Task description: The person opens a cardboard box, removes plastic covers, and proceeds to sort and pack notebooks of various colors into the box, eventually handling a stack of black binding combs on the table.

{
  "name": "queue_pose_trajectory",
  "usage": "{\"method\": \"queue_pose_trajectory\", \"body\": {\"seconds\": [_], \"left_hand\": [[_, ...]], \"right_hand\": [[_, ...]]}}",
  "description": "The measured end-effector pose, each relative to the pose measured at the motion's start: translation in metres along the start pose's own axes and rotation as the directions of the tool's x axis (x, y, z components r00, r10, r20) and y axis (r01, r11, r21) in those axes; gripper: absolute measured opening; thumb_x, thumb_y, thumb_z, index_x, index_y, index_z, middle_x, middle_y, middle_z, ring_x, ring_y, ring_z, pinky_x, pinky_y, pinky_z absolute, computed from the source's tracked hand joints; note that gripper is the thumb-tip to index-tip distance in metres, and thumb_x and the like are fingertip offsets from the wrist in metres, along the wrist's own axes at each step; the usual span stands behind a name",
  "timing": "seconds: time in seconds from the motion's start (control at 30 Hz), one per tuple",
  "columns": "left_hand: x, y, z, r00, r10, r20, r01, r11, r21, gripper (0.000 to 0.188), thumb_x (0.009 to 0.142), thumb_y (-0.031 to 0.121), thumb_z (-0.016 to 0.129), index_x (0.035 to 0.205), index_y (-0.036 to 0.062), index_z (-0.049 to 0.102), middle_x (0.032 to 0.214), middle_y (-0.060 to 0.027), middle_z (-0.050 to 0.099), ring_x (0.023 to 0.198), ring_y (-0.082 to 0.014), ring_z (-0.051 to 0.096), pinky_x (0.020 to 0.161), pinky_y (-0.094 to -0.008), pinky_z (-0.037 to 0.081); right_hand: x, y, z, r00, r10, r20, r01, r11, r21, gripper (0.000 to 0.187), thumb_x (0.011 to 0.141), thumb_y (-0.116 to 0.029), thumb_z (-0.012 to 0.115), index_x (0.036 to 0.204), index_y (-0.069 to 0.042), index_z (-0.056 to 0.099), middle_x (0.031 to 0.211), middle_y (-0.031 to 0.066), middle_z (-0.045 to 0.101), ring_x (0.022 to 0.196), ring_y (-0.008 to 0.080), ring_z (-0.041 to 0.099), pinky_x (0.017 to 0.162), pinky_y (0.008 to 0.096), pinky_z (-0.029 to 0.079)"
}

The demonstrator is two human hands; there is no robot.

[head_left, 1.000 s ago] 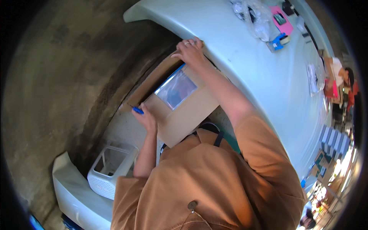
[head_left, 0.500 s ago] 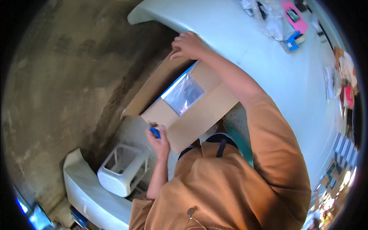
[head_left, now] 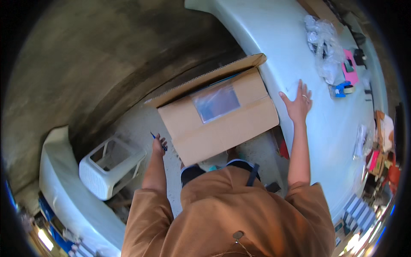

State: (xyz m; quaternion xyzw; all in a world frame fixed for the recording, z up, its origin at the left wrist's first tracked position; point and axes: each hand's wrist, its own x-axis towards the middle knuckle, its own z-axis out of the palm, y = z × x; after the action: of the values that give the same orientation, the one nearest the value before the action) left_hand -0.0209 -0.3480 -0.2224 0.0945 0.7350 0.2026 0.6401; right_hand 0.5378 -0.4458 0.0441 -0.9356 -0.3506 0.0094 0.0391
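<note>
A brown cardboard box (head_left: 222, 132) stands in front of me, with a long flap (head_left: 205, 81) raised along its far side. A clear plastic pouch (head_left: 216, 104) is stuck to the side facing me. My left hand (head_left: 159, 144) is beside the box's left end, closed around a slim blue tool (head_left: 153, 135) with a thin pointed tip; its exact kind is too small to tell. Over the white table (head_left: 274, 38) to the right, my right hand (head_left: 297, 103) has its fingers spread and holds nothing. Whether its palm touches the tabletop I cannot tell.
A white plastic stool (head_left: 112, 167) lies to the left, near a curved white surface (head_left: 72, 188). On the table sit crumpled clear plastic wrap (head_left: 324, 49), a pink sheet (head_left: 351, 68) and a blue tape dispenser (head_left: 340, 89). A grey wall (head_left: 85, 64) rises beyond.
My right hand has let go of the box's far corner and moved right over the table, fingers spread. My left hand, still holding the blue tool, has come away from the box.
</note>
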Motion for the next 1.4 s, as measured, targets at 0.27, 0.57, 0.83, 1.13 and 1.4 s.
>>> {"method": "queue_pose_trajectory", "body": {"seconds": [0.27, 0.57, 0.83, 1.13, 1.4], "left_hand": [[0.085, -0.078, 0.083, 0.877, -0.177, 0.446, 0.254, 0.96, -0.118, 0.052, 0.086, 0.046, 0.05, 0.124, 0.0109, 0.046, 0.099, -0.0103, 0.058, 0.084, -0.0215, 0.053, 0.066, -0.0381, 0.043], [0.149, -0.125, 0.089, 0.847, -0.261, 0.464, 0.369, 0.916, -0.158, 0.05, 0.086, 0.045, 0.051, 0.122, 0.0099, 0.047, 0.095, -0.0092, 0.058, 0.08, -0.0204, 0.053, 0.063, -0.0371, 0.043], [0.171, -0.124, 0.072, 0.861, -0.262, 0.436, 0.342, 0.932, -0.115, 0.049, 0.086, 0.043, 0.051, 0.12, 0.0091, 0.047, 0.092, -0.0082, 0.057, 0.077, -0.0195, 0.052, 0.06, -0.0361, 0.043], [0.169, -0.121, 0.051, 0.879, -0.263, 0.399, 0.325, 0.941, -0.098, 0.047, 0.086, 0.042, 0.051, 0.118, 0.0082, 0.048, 0.088, -0.0072, 0.057, 0.073, -0.0185, 0.052, 0.057, -0.035, 0.042], [0.167, -0.114, 0.019, 0.9, -0.255, 0.353, 0.315, 0.941, -0.124, 0.046, 0.086, 0.041, 0.052, 0.116, 0.0074, 0.049, 0.085, -0.0062, 0.057, 0.069, -0.0176, 0.051, 0.055, -0.034, 0.042]], "right_hand": [[0.002, 0.012, 0.012, 0.979, -0.075, -0.188, 0.037, 0.979, -0.198, 0.08, 0.077, -0.056, 0.06, 0.14, -0.016, 0.034, 0.142, 0.0185, 0.034, 0.131, 0.0367, 0.031, 0.105, 0.0494, 0.026], [-0.006, -0.008, 0.013, 0.925, -0.14, -0.354, 0.052, 0.967, -0.248, 0.068, 0.077, -0.054, 0.06, 0.128, -0.01, 0.05, 0.129, 0.0151, 0.051, 0.119, 0.03, 0.048, 0.097, 0.0374, 0.039], [-0.008, -0.008, 0.013, 0.92, -0.117, -0.375, -0.002, 0.953, -0.304, 0.07, 0.076, -0.062, 0.056, 0.126, -0.012, 0.053, 0.127, 0.0097, 0.054, 0.113, 0.0283, 0.052, 0.091, 0.0362, 0.045], [-0.003, -0.003, 0.013, 0.917, -0.129, -0.377, 0.009, 0.953, -0.304, 0.073, 0.073, -0.066, 0.055, 0.123, -0.013, 0.055, 0.125, 0.0067, 0.056, 0.109, 0.0261, 0.055, 0.085, 0.0373, 0.049], [-0.004, -0.006, 0.014, 0.906, -0.165, -0.389, 0.016, 0.933, -0.359, 0.071, 0.075, -0.066, 0.054, 0.122, -0.013, 0.055, 0.122, 0.0079, 0.057, 0.108, 0.027, 0.056, 0.085, 0.0388, 0.049]]}}
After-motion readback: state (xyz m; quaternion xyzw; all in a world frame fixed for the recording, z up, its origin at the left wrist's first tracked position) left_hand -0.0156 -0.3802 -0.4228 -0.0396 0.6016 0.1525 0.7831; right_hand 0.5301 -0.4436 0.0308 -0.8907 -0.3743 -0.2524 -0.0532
